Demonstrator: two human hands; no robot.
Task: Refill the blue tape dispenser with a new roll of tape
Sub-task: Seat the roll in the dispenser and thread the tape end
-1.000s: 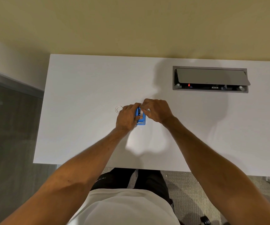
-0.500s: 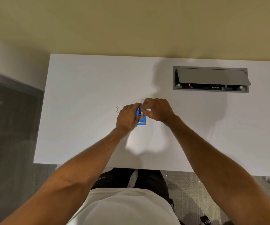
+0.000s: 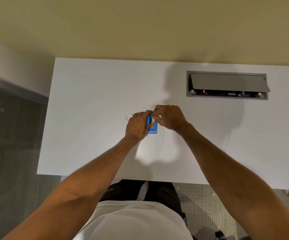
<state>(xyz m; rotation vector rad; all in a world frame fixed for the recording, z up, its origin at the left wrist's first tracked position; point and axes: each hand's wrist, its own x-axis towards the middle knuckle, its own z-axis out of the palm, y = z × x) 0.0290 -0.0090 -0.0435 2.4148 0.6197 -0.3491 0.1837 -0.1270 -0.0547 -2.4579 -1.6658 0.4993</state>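
The blue tape dispenser (image 3: 153, 128) stands on the white table (image 3: 91, 101), mid-left. My left hand (image 3: 137, 126) grips its left side. My right hand (image 3: 169, 116) pinches at the top of the dispenser, where a grey-white tape roll (image 3: 151, 120) sits in the slot. What the right fingertips hold is mostly hidden by the fingers. A clear ring, like an empty tape core (image 3: 128, 116), lies on the table just left of my left hand.
A grey cable box (image 3: 227, 85) with its lid raised is set into the table at the back right. The table's near edge runs just above my lap. A grey floor lies to the left.
Both hands stay on the dispenser with only slight finger shifts; the dispenser has barely moved.
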